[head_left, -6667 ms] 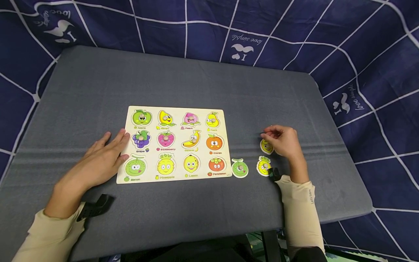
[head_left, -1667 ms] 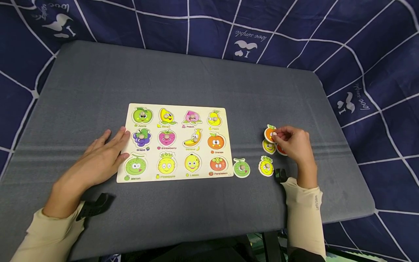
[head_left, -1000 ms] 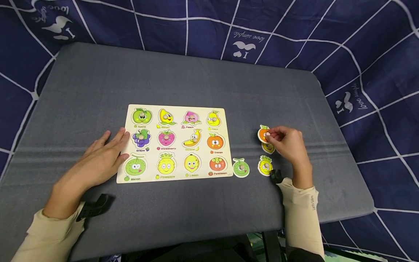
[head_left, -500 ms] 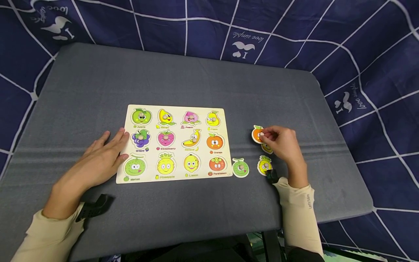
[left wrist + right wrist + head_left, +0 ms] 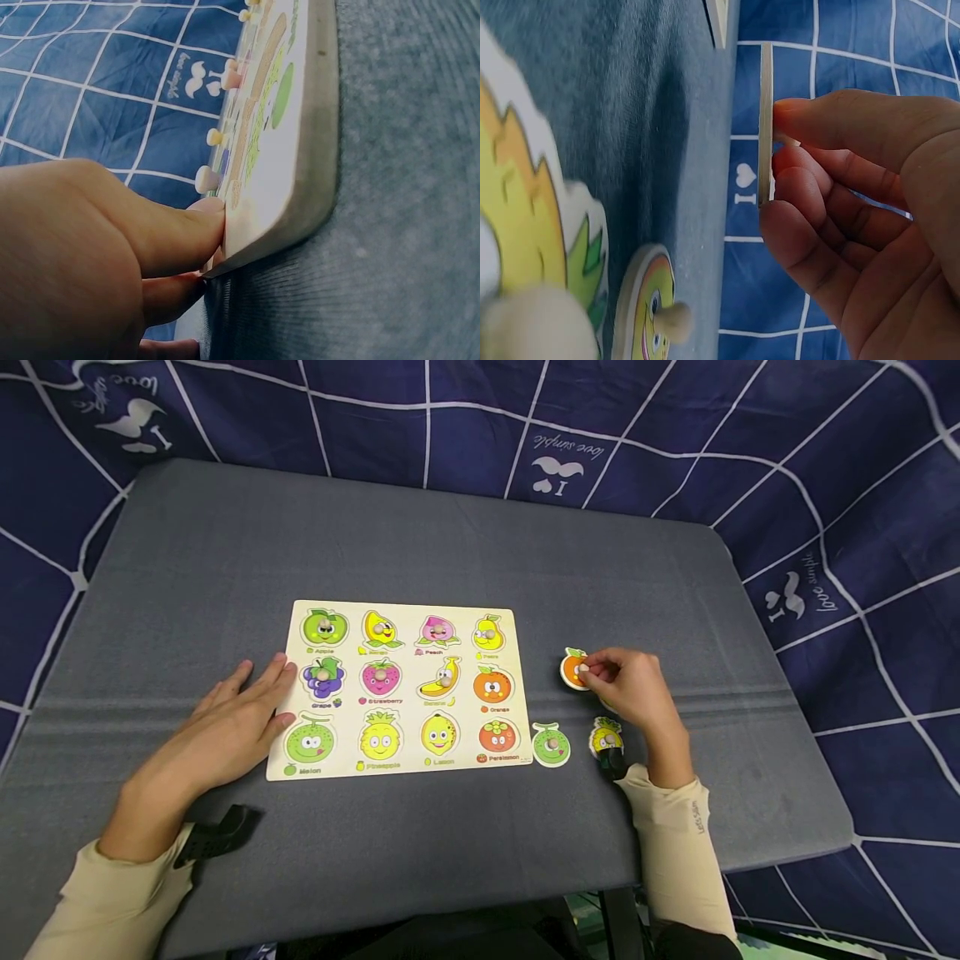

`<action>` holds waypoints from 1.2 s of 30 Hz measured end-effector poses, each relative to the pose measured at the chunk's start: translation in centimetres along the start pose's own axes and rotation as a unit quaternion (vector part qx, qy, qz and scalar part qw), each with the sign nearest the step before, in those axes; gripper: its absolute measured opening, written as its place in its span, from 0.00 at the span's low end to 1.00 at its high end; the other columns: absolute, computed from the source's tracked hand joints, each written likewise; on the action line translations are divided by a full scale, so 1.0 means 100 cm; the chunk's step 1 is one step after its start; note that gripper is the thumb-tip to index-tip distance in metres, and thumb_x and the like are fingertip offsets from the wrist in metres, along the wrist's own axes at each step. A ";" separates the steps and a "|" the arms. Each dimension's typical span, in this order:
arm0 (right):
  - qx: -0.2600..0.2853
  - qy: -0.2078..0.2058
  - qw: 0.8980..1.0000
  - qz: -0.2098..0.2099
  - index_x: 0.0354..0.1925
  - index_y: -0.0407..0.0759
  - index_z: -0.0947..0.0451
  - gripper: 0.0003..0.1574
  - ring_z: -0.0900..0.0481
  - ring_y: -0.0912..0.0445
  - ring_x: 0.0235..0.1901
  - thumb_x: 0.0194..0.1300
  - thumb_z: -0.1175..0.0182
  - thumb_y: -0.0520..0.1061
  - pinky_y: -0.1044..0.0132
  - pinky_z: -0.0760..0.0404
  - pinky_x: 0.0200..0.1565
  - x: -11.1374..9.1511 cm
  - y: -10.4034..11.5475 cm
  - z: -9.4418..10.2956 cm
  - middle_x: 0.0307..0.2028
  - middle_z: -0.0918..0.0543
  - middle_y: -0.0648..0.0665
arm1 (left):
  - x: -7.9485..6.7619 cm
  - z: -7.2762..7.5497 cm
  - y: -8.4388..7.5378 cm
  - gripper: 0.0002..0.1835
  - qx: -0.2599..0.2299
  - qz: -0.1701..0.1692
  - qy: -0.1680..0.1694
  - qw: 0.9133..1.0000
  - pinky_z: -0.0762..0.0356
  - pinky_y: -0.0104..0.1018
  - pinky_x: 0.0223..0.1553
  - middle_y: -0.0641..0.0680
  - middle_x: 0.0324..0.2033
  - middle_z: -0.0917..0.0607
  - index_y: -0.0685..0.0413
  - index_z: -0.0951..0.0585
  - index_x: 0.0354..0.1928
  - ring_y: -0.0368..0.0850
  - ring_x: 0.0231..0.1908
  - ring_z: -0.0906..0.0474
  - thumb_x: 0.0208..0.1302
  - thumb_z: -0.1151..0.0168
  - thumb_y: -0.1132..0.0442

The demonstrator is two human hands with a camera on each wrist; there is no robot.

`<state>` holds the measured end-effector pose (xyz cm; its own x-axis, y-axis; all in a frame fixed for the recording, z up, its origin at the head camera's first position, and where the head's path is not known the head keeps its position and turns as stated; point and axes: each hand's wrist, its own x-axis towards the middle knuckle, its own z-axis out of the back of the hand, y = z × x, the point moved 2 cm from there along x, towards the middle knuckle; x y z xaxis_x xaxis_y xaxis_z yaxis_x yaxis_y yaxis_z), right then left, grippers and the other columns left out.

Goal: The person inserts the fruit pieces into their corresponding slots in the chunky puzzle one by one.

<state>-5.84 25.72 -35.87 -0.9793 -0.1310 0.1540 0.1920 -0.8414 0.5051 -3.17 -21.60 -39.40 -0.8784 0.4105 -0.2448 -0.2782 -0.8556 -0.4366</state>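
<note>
My right hand [image 5: 633,689] pinches a round orange-fruit puzzle piece [image 5: 572,670] by its small knob, to the right of the wooden fruit puzzle board [image 5: 408,760]. In the right wrist view the piece [image 5: 766,120] is seen edge-on, raised off the table. My left hand [image 5: 232,727] lies flat at the board's left edge with fingers extended; in the left wrist view its thumb [image 5: 180,232] presses on the board's corner. The printed orange [image 5: 492,687], melon, pineapple, lemon and persimmon places hold no knobbed pieces. Knobbed pieces fill the other places.
A melon piece [image 5: 551,746] lies close to the board's lower right corner. Further right is a pineapple piece [image 5: 606,737], partly covered by the wrist camera. A yellow smiling piece [image 5: 654,300] shows in the right wrist view. Grey cloth covers the table [image 5: 420,543].
My right hand has carried the orange piece left, nearer the board, away from the yellow and red pieces, which the hand now hides in the head view. My left hand has stayed put.
</note>
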 end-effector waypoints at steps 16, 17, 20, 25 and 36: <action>0.008 0.029 0.999 0.022 0.33 0.34 0.14 0.05 0.22 0.56 0.23 0.59 0.30 0.37 0.69 0.25 0.27 0.006 0.019 -0.015 0.23 0.17 0.45 | -0.001 -0.001 0.001 0.36 0.004 -0.002 -0.001 1.000 0.61 0.76 0.63 0.69 0.75 0.53 0.68 0.50 0.75 0.79 0.70 0.63 0.75 0.47 0.61; 0.008 0.031 0.999 0.025 0.33 0.34 0.14 0.05 0.22 0.56 0.23 0.59 0.30 0.37 0.68 0.25 0.27 0.006 0.020 -0.016 0.23 0.17 0.45 | -0.001 -0.001 0.001 0.36 0.004 -0.002 -0.001 1.000 0.61 0.76 0.63 0.69 0.75 0.53 0.68 0.50 0.75 0.79 0.70 0.63 0.75 0.48 0.61; 0.011 0.036 0.999 0.030 0.34 0.35 0.14 0.05 0.22 0.57 0.24 0.60 0.30 0.37 0.68 0.25 0.28 0.008 0.023 -0.019 0.24 0.17 0.46 | -0.001 -0.001 0.001 0.36 0.004 -0.002 0.000 1.000 0.61 0.76 0.63 0.69 0.75 0.53 0.68 0.50 0.75 0.79 0.70 0.63 0.75 0.48 0.61; 0.019 0.046 0.998 0.032 0.34 0.36 0.13 0.03 0.22 0.57 0.24 0.60 0.31 0.37 0.69 0.25 0.28 0.010 0.027 -0.023 0.24 0.17 0.47 | -0.001 -0.001 0.002 0.36 0.002 -0.003 -0.001 1.000 0.62 0.76 0.63 0.69 0.75 0.53 0.68 0.51 0.75 0.79 0.70 0.64 0.76 0.48 0.61; 0.021 0.067 0.996 0.056 0.34 0.36 0.14 0.04 0.22 0.58 0.25 0.59 0.31 0.36 0.65 0.23 0.29 0.013 0.042 -0.031 0.24 0.17 0.47 | -0.001 -0.001 0.001 0.35 -0.003 -0.001 -0.002 1.000 0.61 0.76 0.62 0.69 0.75 0.53 0.68 0.50 0.75 0.78 0.70 0.63 0.76 0.48 0.61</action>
<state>-6.51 20.39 -36.13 -0.9508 -0.2941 0.0978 0.3002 -0.7956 0.5262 -3.08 -21.74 -39.50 -0.8794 0.4110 -0.2403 -0.2780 -0.8531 -0.4416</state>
